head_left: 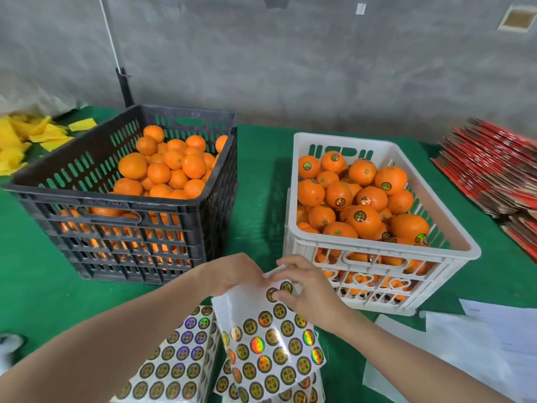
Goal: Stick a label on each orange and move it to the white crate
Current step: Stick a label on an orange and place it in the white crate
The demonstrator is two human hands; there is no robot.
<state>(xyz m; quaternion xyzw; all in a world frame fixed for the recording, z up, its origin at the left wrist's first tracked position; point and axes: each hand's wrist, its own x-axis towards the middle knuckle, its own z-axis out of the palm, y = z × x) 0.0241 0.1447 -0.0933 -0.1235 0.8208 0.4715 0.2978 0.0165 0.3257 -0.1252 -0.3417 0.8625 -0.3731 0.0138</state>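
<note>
A black crate [186, 205] at left holds unlabelled oranges [162, 167]. The white crate [296, 237] at right holds oranges with round gold labels [363, 219]. In front of me lies a white sheet of shiny round labels [276, 344], on top of other sheets. My left hand [232, 274] holds the sheet's upper edge, which curls up. My right hand [305, 283] pinches at a label near the sheet's top. Neither hand holds an orange.
More label sheets [174, 362] lie at the lower left on the green table cover [35, 286]. Blank white backing sheets [479, 344] lie at right. Red flattened cartons [491, 167] are stacked far right. Yellow wrappers [26, 138] pile at far left.
</note>
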